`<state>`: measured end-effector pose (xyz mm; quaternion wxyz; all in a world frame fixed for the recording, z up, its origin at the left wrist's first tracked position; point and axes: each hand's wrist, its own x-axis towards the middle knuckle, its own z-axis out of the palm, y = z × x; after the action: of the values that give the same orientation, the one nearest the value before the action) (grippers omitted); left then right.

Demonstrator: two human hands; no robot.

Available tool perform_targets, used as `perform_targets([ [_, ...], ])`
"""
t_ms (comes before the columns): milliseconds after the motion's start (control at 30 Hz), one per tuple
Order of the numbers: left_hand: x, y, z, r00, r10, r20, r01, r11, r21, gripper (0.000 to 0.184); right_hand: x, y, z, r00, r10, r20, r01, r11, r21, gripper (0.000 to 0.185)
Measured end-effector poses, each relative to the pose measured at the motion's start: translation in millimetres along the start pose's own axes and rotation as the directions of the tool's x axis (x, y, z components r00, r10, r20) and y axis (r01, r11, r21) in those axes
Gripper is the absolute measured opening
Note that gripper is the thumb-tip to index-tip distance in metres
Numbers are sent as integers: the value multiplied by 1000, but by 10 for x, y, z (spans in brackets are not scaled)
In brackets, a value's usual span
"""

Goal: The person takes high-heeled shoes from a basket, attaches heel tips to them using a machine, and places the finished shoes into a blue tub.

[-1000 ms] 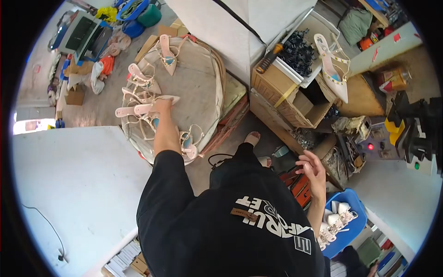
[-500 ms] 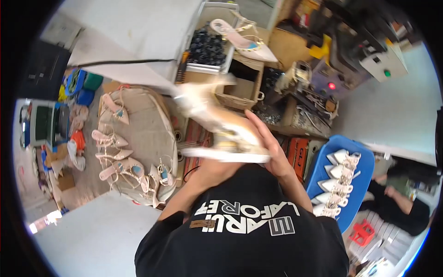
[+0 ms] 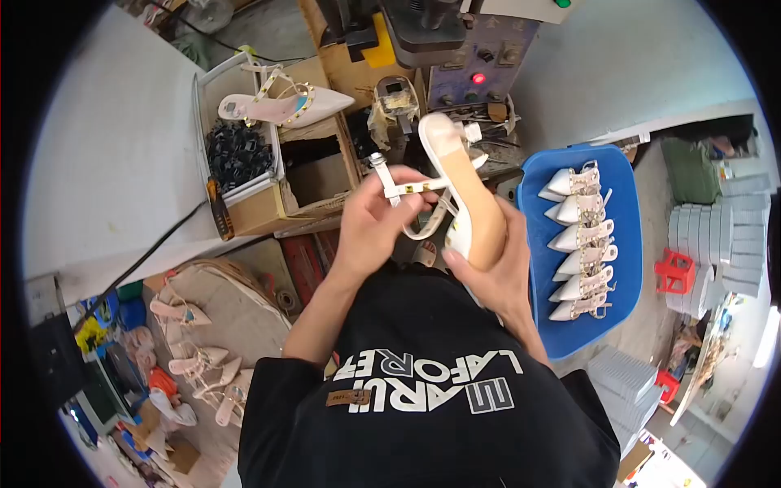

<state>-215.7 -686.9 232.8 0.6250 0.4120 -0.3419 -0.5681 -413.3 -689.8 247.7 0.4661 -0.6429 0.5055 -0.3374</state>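
Note:
A studded strappy shoe (image 3: 476, 203) is held in front of my chest, its tan sole turned up toward the camera. My left hand (image 3: 374, 224) pinches a studded strap of it between thumb and fingers. Around the toe end of the same shoe, my right hand (image 3: 500, 268) is closed, thumb on the near edge. Another studded shoe (image 3: 297, 107) lies on its side across a white tray (image 3: 201, 122) with small black pieces (image 3: 236, 154). Right of my right hand, a blue tub (image 3: 626, 285) holds several pointed shoes (image 3: 584, 237) in a row.
A machine (image 3: 480, 61) with a red light and a yellow part stands ahead. An orange-handled screwdriver (image 3: 218, 210) lies by the tray, beside an open cardboard box (image 3: 313, 175). Several shoes rest on a round covered surface (image 3: 252, 309) at lower left. Red stools (image 3: 674, 272) are at right.
My left hand has left the round surface, and both hands now hold a shoe, turned sole up. The view has swung right, bringing the machine and blue tub closer to the centre.

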Motion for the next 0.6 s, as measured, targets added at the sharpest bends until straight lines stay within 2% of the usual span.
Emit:
perform_targets([
  [33, 112, -21, -101, 1000, 1, -13, -1, 1000, 15, 28, 66, -72, 80, 996, -6, -90, -12, 979, -203, 90],
  [67, 240, -57, -211, 999, 15, -35, -14, 999, 48, 26, 157, -22, 206, 985, -83, -154, 42, 967, -250, 91],
  [167, 545, -74, -535, 988, 71, -137, -41, 976, 216, 26, 503, -64, 539, 947, -288, -145, 189, 860, -474, 93],
  [200, 596, -40, -639, 960, 224, -168, -116, 864, 490, 29, 574, -102, 638, 947, -280, -157, 176, 861, -476, 93],
  [233, 625, 1, -763, 914, 376, -152, -157, 674, 721, 32, 635, -152, 720, 972, -176, -159, 96, 906, -412, 94],
  [267, 629, 60, -944, 867, 476, -150, -152, 539, 829, 35, 676, -182, 765, 986, -71, -150, 15, 938, -348, 95],
  [300, 627, 129, -1168, 812, 569, -129, -127, 389, 912, 39, 693, -187, 791, 986, -64, -154, 5, 936, -353, 95],
  [367, 573, 173, -1684, 740, 671, -58, 34, 49, 998, 41, 702, -182, 851, 981, -104, -165, 33, 923, -384, 96],
  [400, 541, 131, -1896, 748, 661, -59, 32, 52, 998, 41, 705, -204, 878, 982, -92, -168, 21, 922, -386, 96],
  [467, 482, 27, -2223, 833, 531, -156, 368, -322, 872, 40, 722, -286, 915, 984, -26, -176, -54, 900, -434, 96],
  [500, 456, 16, -2330, 838, 524, -155, 363, -321, 875, 40, 730, -302, 939, 984, -19, -179, -62, 898, -436, 96],
  [567, 428, 44, -2438, 896, 444, -35, 244, -425, 872, 39, 749, -322, 987, 980, -15, -200, -80, 885, -458, 95],
  [600, 422, 67, -2459, 897, 441, -30, 237, -422, 875, 39, 760, -318, 990, 978, -13, -207, -86, 883, -461, 95],
])
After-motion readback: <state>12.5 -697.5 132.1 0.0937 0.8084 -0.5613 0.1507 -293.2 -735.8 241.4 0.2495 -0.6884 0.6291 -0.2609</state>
